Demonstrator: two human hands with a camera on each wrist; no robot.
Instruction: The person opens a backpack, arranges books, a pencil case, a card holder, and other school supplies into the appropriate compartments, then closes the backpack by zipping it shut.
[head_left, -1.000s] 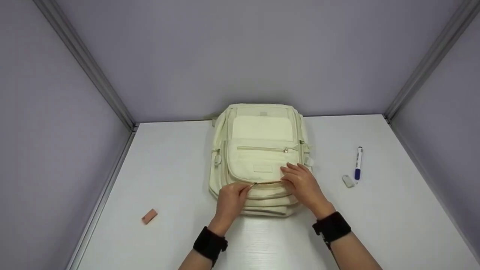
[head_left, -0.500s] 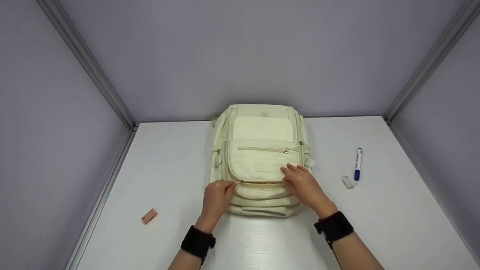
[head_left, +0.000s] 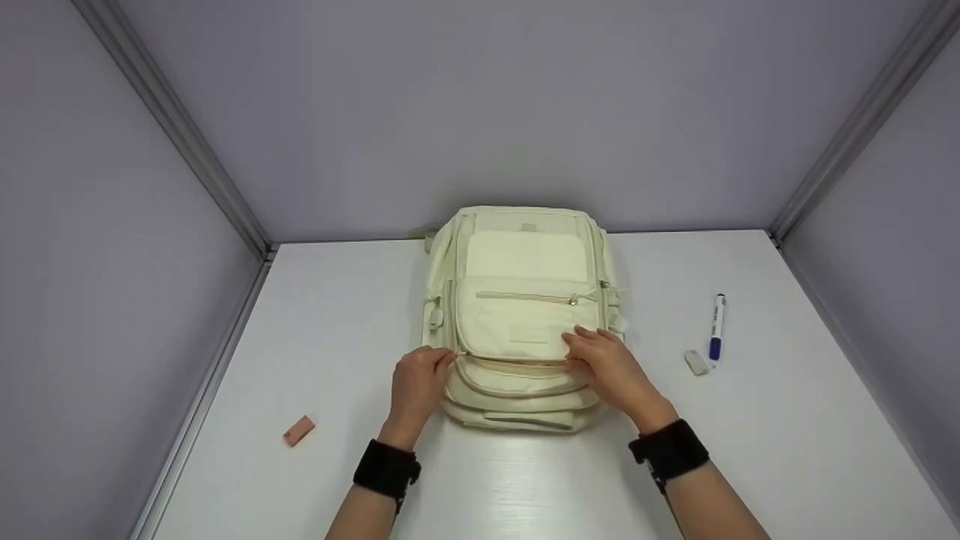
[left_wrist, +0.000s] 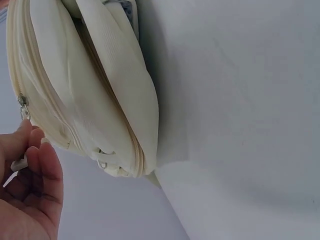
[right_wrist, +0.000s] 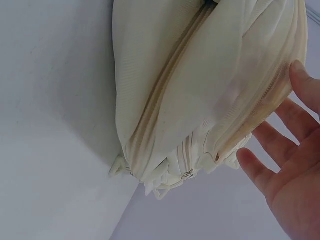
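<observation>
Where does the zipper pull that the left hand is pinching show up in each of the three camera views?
Head: the zipper pull sits at the left end of the front pocket seam of the backpack, at the fingertips of the left hand.
Left wrist: far left edge, just above the thumb.
Right wrist: not in it; only the right hand against the fabric.
Shared landmark: the cream backpack on the white table.

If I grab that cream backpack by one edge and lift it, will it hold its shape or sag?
The backpack would probably sag: its fabric folds and bulges softly in both wrist views. It looks fairly flat on the table, so likely light. The right hand pressing it while the left hand pulls the zipper suggests it slides easily.
</observation>
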